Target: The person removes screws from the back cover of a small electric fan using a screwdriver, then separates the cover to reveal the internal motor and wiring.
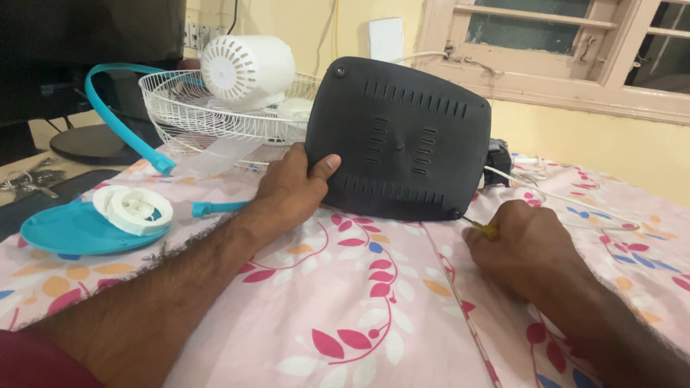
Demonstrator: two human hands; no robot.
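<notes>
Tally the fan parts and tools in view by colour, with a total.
Black: 1, the vented base panel
White: 3, the motor housing, wire grille, round hub
Teal: 2, the curved ring, disc
Yellow: 1, the screwdriver
Total: 7

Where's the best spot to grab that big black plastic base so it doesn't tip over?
Probably its left edge, reached from the left side. The black base stands tilted up on its lower edge on the flowered cloth, so its side rim is free to pinch. The left hand already does this, thumb on the face. The right hand works a yellow-handled tool at the lower right corner, so keep clear there.
</notes>
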